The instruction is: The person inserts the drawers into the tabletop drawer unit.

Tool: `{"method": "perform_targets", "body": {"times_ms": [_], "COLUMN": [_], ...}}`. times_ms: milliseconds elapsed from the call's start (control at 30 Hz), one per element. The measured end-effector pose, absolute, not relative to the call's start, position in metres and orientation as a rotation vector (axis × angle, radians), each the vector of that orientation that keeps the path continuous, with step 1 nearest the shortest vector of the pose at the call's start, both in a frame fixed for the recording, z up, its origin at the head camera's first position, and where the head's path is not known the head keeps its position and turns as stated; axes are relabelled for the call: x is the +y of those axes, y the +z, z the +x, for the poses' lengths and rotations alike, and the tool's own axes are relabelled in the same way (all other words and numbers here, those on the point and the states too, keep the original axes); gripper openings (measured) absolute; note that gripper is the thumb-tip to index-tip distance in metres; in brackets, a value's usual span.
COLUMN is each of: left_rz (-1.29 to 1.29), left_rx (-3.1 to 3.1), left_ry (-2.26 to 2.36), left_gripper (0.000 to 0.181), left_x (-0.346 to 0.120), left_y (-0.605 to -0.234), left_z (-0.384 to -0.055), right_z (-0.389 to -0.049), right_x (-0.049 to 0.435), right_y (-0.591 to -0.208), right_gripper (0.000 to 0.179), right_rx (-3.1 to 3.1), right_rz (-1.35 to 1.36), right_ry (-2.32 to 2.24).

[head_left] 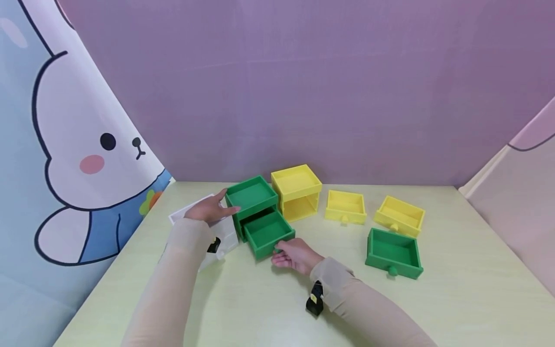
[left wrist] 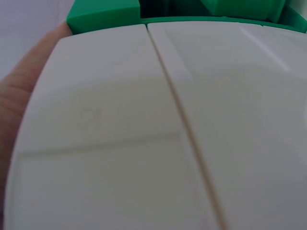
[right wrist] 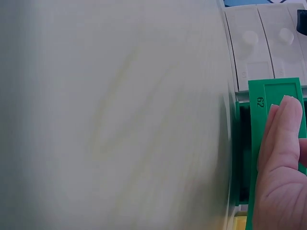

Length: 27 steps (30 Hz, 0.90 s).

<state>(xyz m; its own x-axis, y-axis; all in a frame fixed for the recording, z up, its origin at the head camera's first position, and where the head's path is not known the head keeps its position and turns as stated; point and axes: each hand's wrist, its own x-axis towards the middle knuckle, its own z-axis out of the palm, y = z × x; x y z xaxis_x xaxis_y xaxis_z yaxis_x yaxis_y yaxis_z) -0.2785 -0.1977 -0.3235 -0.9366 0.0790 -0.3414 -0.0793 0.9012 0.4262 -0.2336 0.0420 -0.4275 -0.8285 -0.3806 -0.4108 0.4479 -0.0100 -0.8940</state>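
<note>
A green two-level cabinet (head_left: 252,193) stands left of centre, its lower drawer (head_left: 266,230) pulled partway out. My left hand (head_left: 209,210) rests against the cabinet's left side, the thumb across its front upper edge and the fingers stretched toward the back. In the left wrist view only part of that hand (left wrist: 19,86) shows. With thumb and fingers, my right hand (head_left: 298,255) pinches the knob at the drawer's front; the knob itself is mostly hidden. The right wrist view shows the fingers (right wrist: 283,139) lying along the green drawer front (right wrist: 256,91).
Beside the green cabinet stands a yellow cabinet (head_left: 297,182) with an open front. Two yellow drawers (head_left: 345,217) (head_left: 406,229) and a green drawer (head_left: 377,261) lie to the right. A white panelled piece with knobs (head_left: 225,236) lies left of the green cabinet.
</note>
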Motion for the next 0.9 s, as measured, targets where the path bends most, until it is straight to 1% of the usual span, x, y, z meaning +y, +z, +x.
{"method": "perform_targets", "body": {"times_ms": [433, 900], "left_rz": [-0.006, -0.018], "left_rx": [2.706, 2.694], "left_ry": [0.638, 0.626], "left_gripper": [0.092, 0.091], "left_x": [-0.1981, -0.1978], "left_y": [-0.3243, -0.323], "left_z": [-0.2795, -0.2794], "right_z": [-0.2321, -0.2366], "right_x": [0.0395, 0.0373], "right_y": [-0.4278, -0.4317], "right_gripper": [0.022, 0.012], "right_rx": [1.709, 1.757], "right_rz": [0.077, 0.103], "right_ry": [-1.86, -1.816]}}
